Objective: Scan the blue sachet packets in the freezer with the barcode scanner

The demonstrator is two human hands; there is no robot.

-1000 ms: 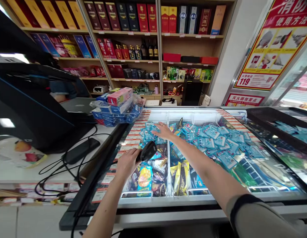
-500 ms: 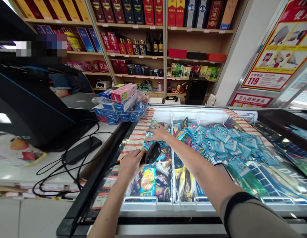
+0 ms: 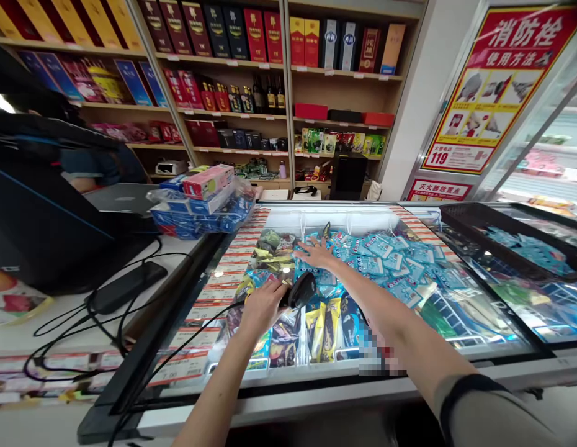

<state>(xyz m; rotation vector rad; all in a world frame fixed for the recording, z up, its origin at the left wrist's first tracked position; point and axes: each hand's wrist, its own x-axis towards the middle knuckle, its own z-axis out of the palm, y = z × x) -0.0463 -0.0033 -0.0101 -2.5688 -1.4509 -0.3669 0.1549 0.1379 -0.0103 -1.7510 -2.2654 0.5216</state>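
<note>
Since half a second ago the right hand (image 3: pixel 319 253) has slid rightward across the freezer's contents, off the left compartment, where green and yellow packets (image 3: pixel 270 248) now lie uncovered, and onto the blue packets (image 3: pixel 376 261); the left hand (image 3: pixel 265 305) with its scanner has followed a little way to the right.

At the far left a black monitor (image 3: pixel 41 230) stands on the counter (image 3: pixel 60 329), with a flat black device (image 3: pixel 125 287) and loose cables just in front of it. Further along the counter, a plastic-wrapped stack of blue and pink boxes (image 3: pixel 202 198) sits at the freezer's edge. A strip of price labels (image 3: pixel 223 285) runs down the freezer's left rim.

Over the near left compartment, the left hand has its fingers wrapped round the handle of a black barcode scanner (image 3: pixel 301 289), whose head points right and hangs just above the wrapped ice creams (image 3: pixel 316 320). Beyond it the right hand lies palm down, fingers spread and slack, resting on the blue packets near the divider, gripping nothing that can be seen. These packets fill the middle and right of the chest freezer (image 3: pixel 344 372). Farther right, a sliding glass lid (image 3: pixel 507 236) covers more of them.
</note>
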